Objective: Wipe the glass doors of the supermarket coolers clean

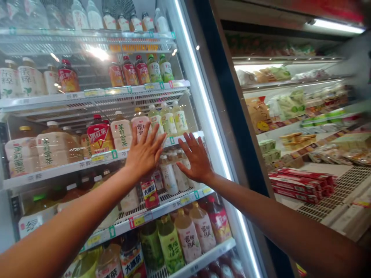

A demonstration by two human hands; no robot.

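Both arms reach forward toward a tall drinks fridge with shelves of bottled tea. My left hand [144, 151] is open with its fingers spread, before the middle shelf [101, 157] and partly covering a pink-labelled bottle [139, 122]. To its left stand a white-labelled tea bottle [121, 131] and a red-labelled tea bottle [100, 135]. My right hand [195, 159] is open too, fingers apart, in front of small white bottles [169, 177]. Neither hand holds anything. Reflections suggest glass in front of the bottles; whether the palms touch it I cannot tell.
A bright light strip [203, 92] and a dark frame [228, 100] edge the fridge on the right. Beyond it, an open chilled display holds packaged food and stacked red packs [304, 184]. A red carton-like drink [150, 193] stands on a lower fridge shelf.
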